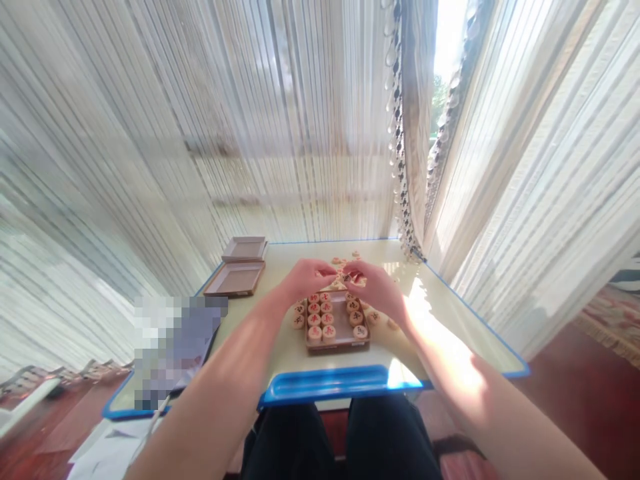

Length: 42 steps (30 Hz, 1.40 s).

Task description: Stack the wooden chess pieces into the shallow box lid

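Observation:
My right hand (369, 283) pinches a round Chinese chess piece (347, 278) with a dark character, above the far end of an open box tray (344, 320). Close by on its left is my left hand (311, 277), thumb and fingertips drawn together. Whatever they hold, if anything, is too small to make out. Inside the tray, red-marked chess pieces (328, 319) form two columns on the left. A column of dark-marked pieces (356, 317) runs along the right side. My hands partly hide the tray's far end and the loose pieces (340, 283) behind it.
Dark-marked pieces (299, 321) lie left of the tray, others (373, 316) to its right. Shallow box parts (235, 277) sit at the table's far left. A pixelated tablet-like device (187, 350) rests at the near left. String curtains (300, 133) hang behind the blue-edged table (450, 333).

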Each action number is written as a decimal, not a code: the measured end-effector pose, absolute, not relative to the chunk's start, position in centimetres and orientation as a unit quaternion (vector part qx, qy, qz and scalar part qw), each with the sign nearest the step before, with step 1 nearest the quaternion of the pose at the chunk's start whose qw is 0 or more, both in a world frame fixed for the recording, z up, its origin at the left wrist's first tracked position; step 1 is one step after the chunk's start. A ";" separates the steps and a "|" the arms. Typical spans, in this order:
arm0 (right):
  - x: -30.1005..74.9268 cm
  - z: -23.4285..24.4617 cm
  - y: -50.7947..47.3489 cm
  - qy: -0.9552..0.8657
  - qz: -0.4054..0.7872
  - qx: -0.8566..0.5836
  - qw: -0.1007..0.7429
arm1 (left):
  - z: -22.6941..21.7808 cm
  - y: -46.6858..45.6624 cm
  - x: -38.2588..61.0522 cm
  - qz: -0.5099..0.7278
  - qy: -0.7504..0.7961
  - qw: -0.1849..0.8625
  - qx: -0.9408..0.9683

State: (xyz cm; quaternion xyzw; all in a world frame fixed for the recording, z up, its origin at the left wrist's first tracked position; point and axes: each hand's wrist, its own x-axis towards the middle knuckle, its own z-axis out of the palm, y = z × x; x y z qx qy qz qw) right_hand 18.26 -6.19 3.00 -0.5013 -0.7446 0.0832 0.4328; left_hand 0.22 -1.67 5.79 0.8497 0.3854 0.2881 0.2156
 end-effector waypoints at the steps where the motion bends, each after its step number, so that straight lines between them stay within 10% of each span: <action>1: 18.3 2.8 -6.1 -0.749 0.080 -0.496 0.432 | 5.8 -1.9 0.3 0.282 0.380 0.223 0.852; 19: 18.4 2.5 -5.4 -0.701 0.232 -0.422 0.527 | 5.3 -1.7 0.5 0.294 0.368 0.249 0.846; 42: 18.7 3.3 -6.2 -0.723 0.185 -0.511 0.425 | 5.8 -1.7 0.1 0.262 0.388 0.326 0.821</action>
